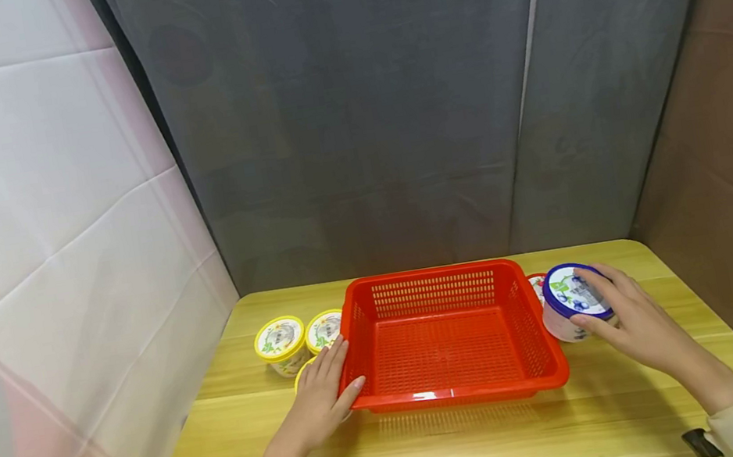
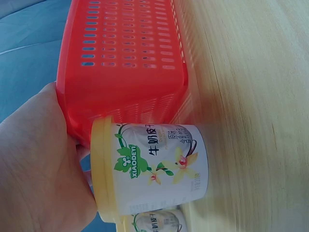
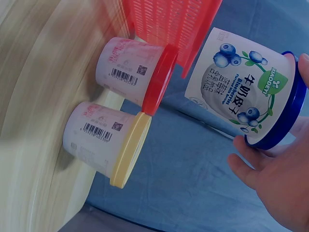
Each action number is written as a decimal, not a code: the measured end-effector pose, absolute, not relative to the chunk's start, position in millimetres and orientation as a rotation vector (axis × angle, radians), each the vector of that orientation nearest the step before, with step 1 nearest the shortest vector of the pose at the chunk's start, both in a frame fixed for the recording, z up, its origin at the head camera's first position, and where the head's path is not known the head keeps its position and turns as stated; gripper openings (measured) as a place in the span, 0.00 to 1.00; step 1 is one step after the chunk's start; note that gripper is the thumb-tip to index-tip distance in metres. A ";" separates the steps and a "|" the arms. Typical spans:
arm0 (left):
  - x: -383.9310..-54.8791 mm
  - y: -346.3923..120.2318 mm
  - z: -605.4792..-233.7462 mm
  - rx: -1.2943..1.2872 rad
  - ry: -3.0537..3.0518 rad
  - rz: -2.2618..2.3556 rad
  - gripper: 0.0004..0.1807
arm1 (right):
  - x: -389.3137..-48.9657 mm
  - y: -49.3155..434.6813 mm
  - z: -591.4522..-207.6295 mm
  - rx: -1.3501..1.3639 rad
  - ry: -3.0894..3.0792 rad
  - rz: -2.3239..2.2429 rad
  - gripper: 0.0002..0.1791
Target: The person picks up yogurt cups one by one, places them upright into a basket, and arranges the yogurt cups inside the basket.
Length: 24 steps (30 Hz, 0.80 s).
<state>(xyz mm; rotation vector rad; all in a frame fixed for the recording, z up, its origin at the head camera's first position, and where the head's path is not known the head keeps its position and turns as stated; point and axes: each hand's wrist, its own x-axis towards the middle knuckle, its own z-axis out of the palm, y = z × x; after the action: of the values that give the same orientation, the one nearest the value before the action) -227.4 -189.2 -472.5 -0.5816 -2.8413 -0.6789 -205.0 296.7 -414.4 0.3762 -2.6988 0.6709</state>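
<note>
A red plastic basket (image 1: 441,344) with slotted walls stands on the table. My left hand (image 1: 323,393) rests on its left rim, thumb over the near left corner. Close under that hand is a yellow-lidded tub (image 2: 154,169) printed with vanilla flowers, its lid partly covered in the head view. At the basket's right side my right hand (image 1: 644,325) grips a blue-lidded blueberry tub (image 3: 241,87) by its lid. In the right wrist view this tub is raised above the table, slightly tilted.
Two more yellow-lidded tubs (image 1: 282,344) stand left of the basket. On its right, a red-lidded tub (image 3: 133,72) and a yellow-lidded tub (image 3: 104,140) stand side by side. A grey curtain (image 1: 350,120) hangs behind the wooden table (image 1: 457,456).
</note>
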 end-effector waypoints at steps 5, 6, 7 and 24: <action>-226.8 -189.1 -471.8 -0.583 -2.841 -0.665 0.39 | -207.6 292.5 -413.1 0.404 -2.682 0.683 0.41; -226.6 -189.1 -471.7 -0.582 -2.841 -0.662 0.38 | -208.2 291.3 -413.3 0.411 -2.677 0.682 0.41; -226.4 -189.1 -471.3 -0.581 -2.842 -0.660 0.39 | -208.9 290.3 -413.6 0.418 -2.673 0.682 0.41; -225.1 -186.3 -470.6 -0.576 -2.864 -0.670 0.39 | -221.2 270.7 -416.3 0.515 -2.649 0.694 0.41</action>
<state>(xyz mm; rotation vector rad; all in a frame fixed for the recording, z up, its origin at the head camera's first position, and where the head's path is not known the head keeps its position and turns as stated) -225.1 -186.3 -470.6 -0.5763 -2.8635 -0.6697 -221.2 270.7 -416.3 0.5147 -2.6490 0.6936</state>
